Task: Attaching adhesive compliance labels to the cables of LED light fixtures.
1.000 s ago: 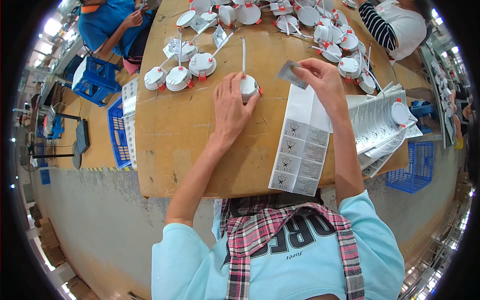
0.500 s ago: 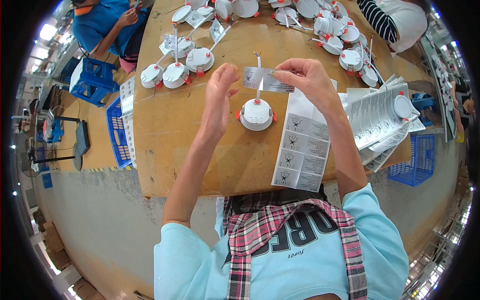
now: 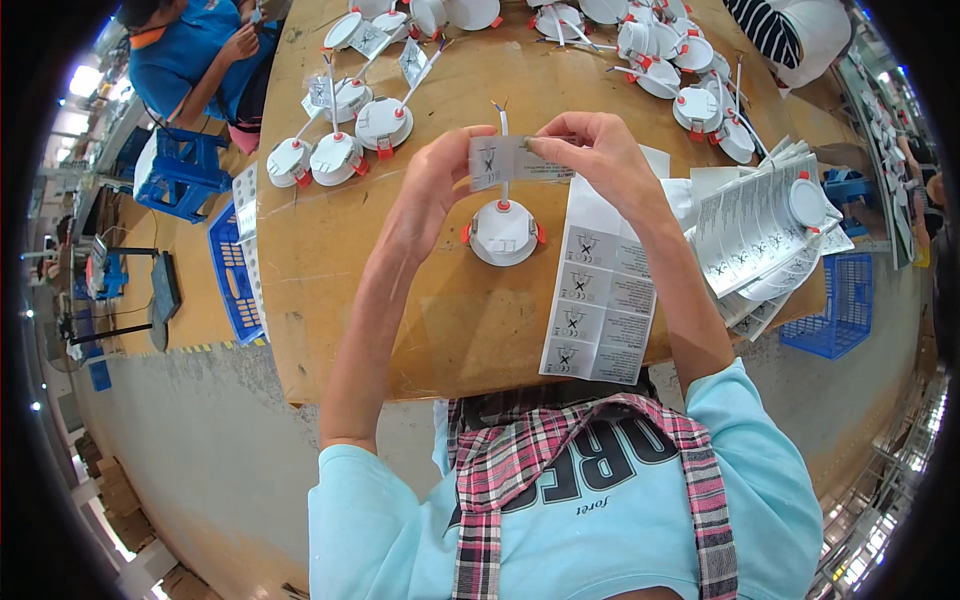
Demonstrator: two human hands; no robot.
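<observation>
A small grey-white sticker label [image 3: 505, 161] is held stretched between both hands above the table. My left hand [image 3: 437, 180] pinches its left end and my right hand [image 3: 592, 155] pinches its right end. Directly below the label lies a round white lamp fitting [image 3: 503, 231] with red side clips and a thin white wire standing up behind the label. A long sheet of the same labels [image 3: 600, 292] lies just right of the fitting, under my right forearm.
The brown cardboard-covered table [image 3: 330, 290] carries several white round fittings with labelled wires at the far left [image 3: 340, 152] and far right [image 3: 695, 105]. A stack of printed leaflets [image 3: 755, 225] lies at the right. Blue crates [image 3: 830, 300] stand beside the table. Another person's sleeve [image 3: 185, 60] shows top left.
The round fitting has been drawn nearer to me. Both hands came together over it, and the label now spans between them, held by each end.
</observation>
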